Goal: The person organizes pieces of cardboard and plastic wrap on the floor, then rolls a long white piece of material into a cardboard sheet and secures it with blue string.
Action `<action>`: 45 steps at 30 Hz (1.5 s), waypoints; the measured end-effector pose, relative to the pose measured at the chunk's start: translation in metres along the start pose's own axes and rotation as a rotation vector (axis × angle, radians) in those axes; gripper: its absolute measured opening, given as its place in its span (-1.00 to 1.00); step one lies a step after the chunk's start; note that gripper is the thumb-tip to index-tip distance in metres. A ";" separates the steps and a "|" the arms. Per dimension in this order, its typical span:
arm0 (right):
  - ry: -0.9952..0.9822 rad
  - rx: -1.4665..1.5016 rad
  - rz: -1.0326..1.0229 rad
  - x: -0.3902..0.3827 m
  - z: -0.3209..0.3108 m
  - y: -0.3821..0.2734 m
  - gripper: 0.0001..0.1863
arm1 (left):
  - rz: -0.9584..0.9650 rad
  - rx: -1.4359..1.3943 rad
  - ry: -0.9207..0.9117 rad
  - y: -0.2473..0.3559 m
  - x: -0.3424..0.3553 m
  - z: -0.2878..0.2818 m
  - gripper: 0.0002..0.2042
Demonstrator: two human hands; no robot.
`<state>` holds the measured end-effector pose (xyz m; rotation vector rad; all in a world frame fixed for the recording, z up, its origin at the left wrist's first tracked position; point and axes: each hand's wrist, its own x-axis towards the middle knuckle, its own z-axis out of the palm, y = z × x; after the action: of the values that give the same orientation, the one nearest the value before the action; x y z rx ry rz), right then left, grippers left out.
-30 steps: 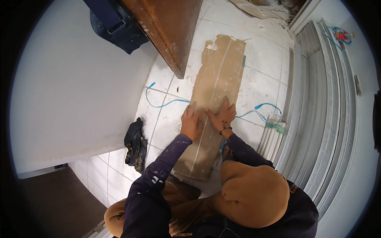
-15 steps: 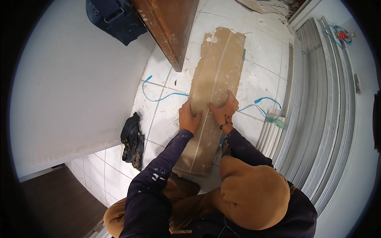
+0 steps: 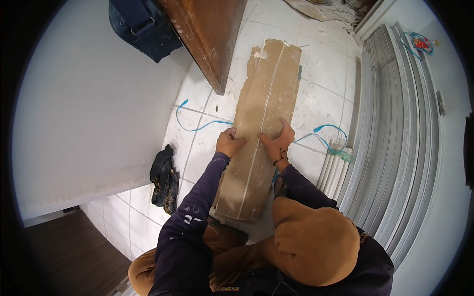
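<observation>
A long piece of brown cardboard (image 3: pixel 254 170), dusty and ragged at its far end, lies in front of my knees with a pale crease along its length. My left hand (image 3: pixel 228 143) grips its left edge, thumb on top and fingers curled at the side. At the right edge my right hand (image 3: pixel 279 141) holds it, thumb pressed near the crease; some of its fingers are hidden. A light-blue strap (image 3: pixel 200 128) comes out from the cardboard's left side, and a matching strap end (image 3: pixel 330 129) loops on the tiles to the right.
A brown wooden door (image 3: pixel 212 44) and a dark blue bag (image 3: pixel 148 32) are at the far left. A crumpled black plastic bag (image 3: pixel 164 177) lies by the white wall. Long metal profiles (image 3: pixel 390 138) line the right side, beside short white ridged pieces (image 3: pixel 335 172).
My left hand has shifted outward to the cardboard's left edge, its fingers more curled. The right hand keeps nearly the same hold. The whole view has tilted slightly.
</observation>
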<state>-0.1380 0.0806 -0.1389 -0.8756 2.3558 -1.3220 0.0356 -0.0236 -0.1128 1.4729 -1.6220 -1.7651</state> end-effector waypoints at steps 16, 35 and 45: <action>-0.129 0.661 -0.041 0.008 -0.032 0.028 -0.19 | 0.198 -0.181 -0.242 0.052 -0.028 0.054 -0.56; -0.354 0.248 0.162 0.066 -0.051 0.007 -0.51 | 0.380 0.643 -0.059 0.094 -0.092 0.090 -0.26; -0.315 0.034 -0.200 0.002 -0.028 0.054 -0.01 | 0.693 0.929 0.058 -0.013 -0.058 0.080 -0.44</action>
<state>-0.1740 0.1186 -0.1703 -1.2363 2.0417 -1.1880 -0.0015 0.0688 -0.1121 0.9728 -2.6527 -0.5829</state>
